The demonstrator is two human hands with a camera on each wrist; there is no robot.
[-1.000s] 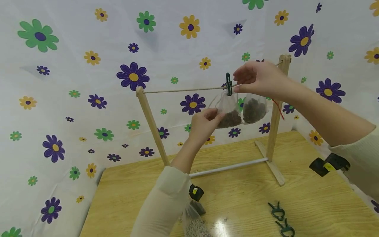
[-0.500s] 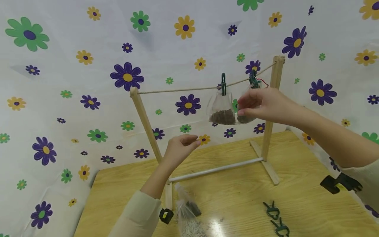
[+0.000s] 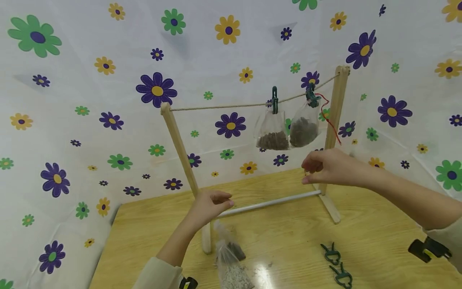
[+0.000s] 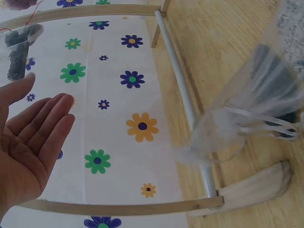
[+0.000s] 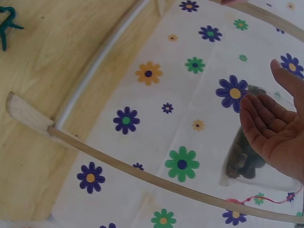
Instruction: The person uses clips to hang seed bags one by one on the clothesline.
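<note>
Two clear mesh bags hang side by side from a rope (image 3: 216,107). The left bag (image 3: 273,140) has brown lumps in it, the right bag (image 3: 304,131) darker lumps and a red drawstring (image 3: 326,116). A dark green clip (image 3: 275,100) pinches the left bag to the rope, and another green clip (image 3: 312,97) the right one. My right hand (image 3: 333,168), holding nothing, is in the air below the right bag. Lower left, by the rack's left post, my left hand (image 3: 209,208) is also free, its fingers relaxed and its palm visible in the left wrist view.
The wooden rack has a left post (image 3: 180,148), a right post (image 3: 339,100) and a pale crossbar (image 3: 270,204). Two more green clips (image 3: 331,255) lie on the table (image 3: 288,241) at right. Filled mesh bags (image 3: 232,271) lie at the front, one with pale grains.
My left hand has let go of the left bag and come down to the left. My right hand has left the clip and dropped below the right bag, which sways slightly.
</note>
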